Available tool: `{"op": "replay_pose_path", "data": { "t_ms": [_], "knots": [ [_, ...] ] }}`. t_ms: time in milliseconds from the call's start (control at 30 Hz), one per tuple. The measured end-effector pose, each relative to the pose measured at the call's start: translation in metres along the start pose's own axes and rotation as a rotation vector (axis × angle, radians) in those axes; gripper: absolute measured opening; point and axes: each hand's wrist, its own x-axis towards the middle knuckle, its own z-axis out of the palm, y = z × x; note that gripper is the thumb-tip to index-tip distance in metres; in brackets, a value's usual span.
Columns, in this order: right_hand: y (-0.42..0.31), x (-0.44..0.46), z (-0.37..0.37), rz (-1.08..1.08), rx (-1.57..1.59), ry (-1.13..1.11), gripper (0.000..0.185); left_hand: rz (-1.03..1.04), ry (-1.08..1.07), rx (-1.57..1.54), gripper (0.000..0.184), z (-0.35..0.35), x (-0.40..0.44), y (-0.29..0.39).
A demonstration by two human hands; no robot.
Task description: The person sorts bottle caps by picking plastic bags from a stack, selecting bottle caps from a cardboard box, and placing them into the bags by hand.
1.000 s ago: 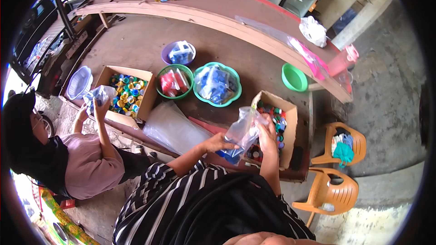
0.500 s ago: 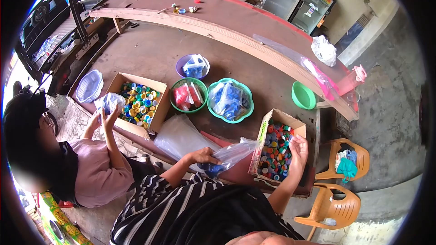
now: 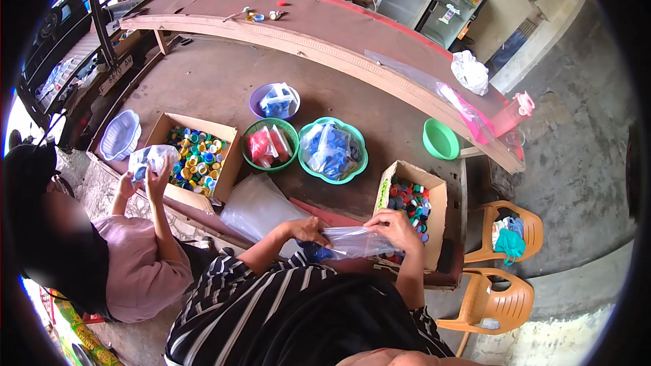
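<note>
A clear plastic bag (image 3: 352, 242) stretches between my two hands, with dark blue bottle caps (image 3: 315, 251) gathered at its left end. My left hand (image 3: 308, 230) is closed around the bag just above those caps. At the bag's other end, my right hand (image 3: 399, 229) pinches the plastic, in front of a cardboard box of mixed bottle caps (image 3: 412, 202). Beyond my left hand, a stack of flat clear plastic bags (image 3: 254, 207) lies on the table edge.
To the left, a co-worker (image 3: 139, 257) holds a bag near another box of caps (image 3: 196, 163). Behind stand a teal basin of bagged blue caps (image 3: 332, 150), a green basket with red bags (image 3: 270, 146), a purple bowl (image 3: 274, 102) and a green bowl (image 3: 441, 139). Orange chairs (image 3: 502, 298) stand at right.
My right hand has moved left from over the cap box and now grips the bag's free end. My left hand keeps its hold. The view has shifted slightly.
</note>
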Motion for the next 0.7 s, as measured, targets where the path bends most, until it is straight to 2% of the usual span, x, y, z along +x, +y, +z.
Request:
{"op": "replay_pose_path", "data": {
  "t_ms": [100,200,233,300,333,367,433,467,533,567,600,633,700],
  "knots": [
    [0.006,-0.009,-0.021,0.030,0.064,0.079,0.015,-0.043,-0.044,0.059,0.039,-0.006,0.006,-0.007],
    [0.020,-0.020,-0.042,0.041,0.129,0.252,0.012,-0.130,-0.037,0.132,0.037,-0.006,0.039,-0.064],
    [0.020,-0.025,-0.049,0.037,0.228,0.358,0.010,-0.115,-0.050,0.110,0.038,-0.012,0.035,-0.055],
    [0.037,-0.033,-0.068,0.152,0.291,0.687,0.008,-0.093,-0.085,0.058,0.038,-0.027,0.029,-0.034],
    [0.046,-0.037,-0.078,0.149,0.283,0.730,0.016,0.001,0.031,-0.047,0.038,-0.027,0.024,-0.026],
    [0.054,-0.039,-0.082,0.145,0.277,0.774,0.025,-0.001,0.087,-0.273,0.037,-0.026,0.026,-0.032],
    [0.065,-0.032,-0.068,0.132,0.423,0.635,0.045,-0.045,0.076,-0.360,0.035,-0.029,0.034,-0.036],
    [0.080,-0.026,-0.057,0.166,0.348,0.481,0.053,-0.025,0.098,-0.343,0.035,-0.027,0.040,-0.040],
    [0.092,-0.009,-0.017,0.144,0.500,0.329,0.054,-0.001,0.120,-0.328,0.033,-0.024,0.042,-0.019],
    [0.099,0.002,0.002,0.228,0.566,0.300,0.053,0.011,0.132,-0.323,0.032,-0.021,0.042,-0.012],
    [0.089,0.012,0.019,0.169,0.690,0.358,0.039,-0.001,0.106,-0.355,0.036,-0.018,0.049,-0.023],
    [0.049,0.018,0.009,0.490,0.219,0.387,0.022,0.011,0.121,-0.380,0.037,-0.014,0.055,-0.033],
    [0.056,0.028,0.022,0.116,0.608,0.567,0.013,0.029,0.140,-0.429,0.037,-0.007,0.062,-0.041]
  ]
}}
